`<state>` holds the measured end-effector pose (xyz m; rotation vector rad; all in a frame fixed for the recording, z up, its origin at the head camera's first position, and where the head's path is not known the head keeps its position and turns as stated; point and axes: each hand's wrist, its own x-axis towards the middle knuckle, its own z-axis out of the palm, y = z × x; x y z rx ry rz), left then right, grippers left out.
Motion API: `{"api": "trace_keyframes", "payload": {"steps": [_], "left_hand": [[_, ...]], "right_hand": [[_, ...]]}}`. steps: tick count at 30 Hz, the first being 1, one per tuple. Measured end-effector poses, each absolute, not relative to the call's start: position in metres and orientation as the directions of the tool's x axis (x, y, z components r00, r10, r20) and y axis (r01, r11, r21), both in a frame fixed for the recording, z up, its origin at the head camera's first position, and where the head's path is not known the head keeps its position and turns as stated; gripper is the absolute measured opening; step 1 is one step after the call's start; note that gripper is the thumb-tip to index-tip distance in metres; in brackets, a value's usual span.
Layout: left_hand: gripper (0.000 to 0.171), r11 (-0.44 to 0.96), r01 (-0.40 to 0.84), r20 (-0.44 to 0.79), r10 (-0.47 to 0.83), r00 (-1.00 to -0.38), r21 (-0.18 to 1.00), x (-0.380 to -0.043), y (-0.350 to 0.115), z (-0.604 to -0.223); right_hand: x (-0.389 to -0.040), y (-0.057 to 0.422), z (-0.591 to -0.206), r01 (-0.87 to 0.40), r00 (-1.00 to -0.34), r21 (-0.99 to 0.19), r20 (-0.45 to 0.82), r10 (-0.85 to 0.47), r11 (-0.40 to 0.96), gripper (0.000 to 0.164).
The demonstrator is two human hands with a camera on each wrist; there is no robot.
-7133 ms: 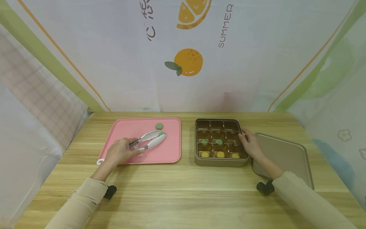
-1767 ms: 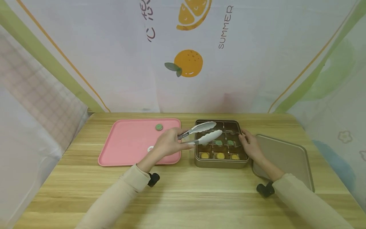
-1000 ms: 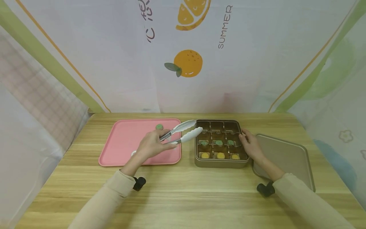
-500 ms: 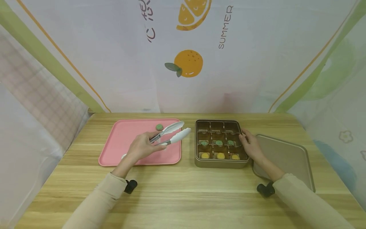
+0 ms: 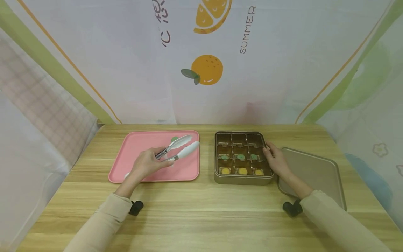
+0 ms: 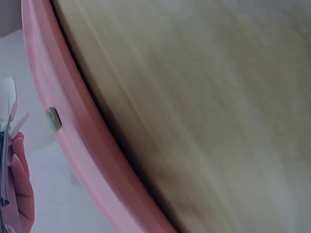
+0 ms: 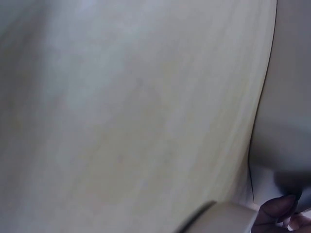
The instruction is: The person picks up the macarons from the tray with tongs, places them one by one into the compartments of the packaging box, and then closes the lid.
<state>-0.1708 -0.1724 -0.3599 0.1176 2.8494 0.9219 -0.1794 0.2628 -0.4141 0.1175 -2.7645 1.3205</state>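
Observation:
My left hand (image 5: 146,163) holds a pair of tongs (image 5: 189,149) with white scalloped heads, spread apart with nothing between them, above the pink tray (image 5: 141,138). One round green piece, like a cookie (image 5: 174,139), lies near the tray's far edge, partly covered by the upper tong head; the left wrist view shows this green piece (image 6: 53,119) too. My right hand (image 5: 277,161) grips the right rim of a bronze tin box (image 5: 244,180). Inside the box's divided insert, three green pieces (image 5: 241,157) fill the middle row and three yellow pieces (image 5: 242,171) the front row.
A bronze lid (image 5: 311,171) lies flat on the wooden table (image 5: 201,217), right of the box and partly under my right forearm. Bare wood separates tray and box. A printed curtain (image 5: 141,87) hangs behind the table's far edge.
A third green piece has moved from the tray into the box's middle row. Afterwards my left hand has carried the spread tongs leftward, back over the tray. My right hand has stayed put.

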Motion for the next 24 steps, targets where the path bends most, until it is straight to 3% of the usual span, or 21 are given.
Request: {"api": "trace_keyframes", "payload": {"steps": [24], "left_hand": [[0.078, 0.859, 0.021, -0.095, 0.082, -0.992, 0.512, -0.172, -0.203, -0.360]], "right_hand": [[-0.180, 0.263, -0.414, -0.096, -0.995, -0.771, 0.097, -0.033, 0.630, 0.052]]}}
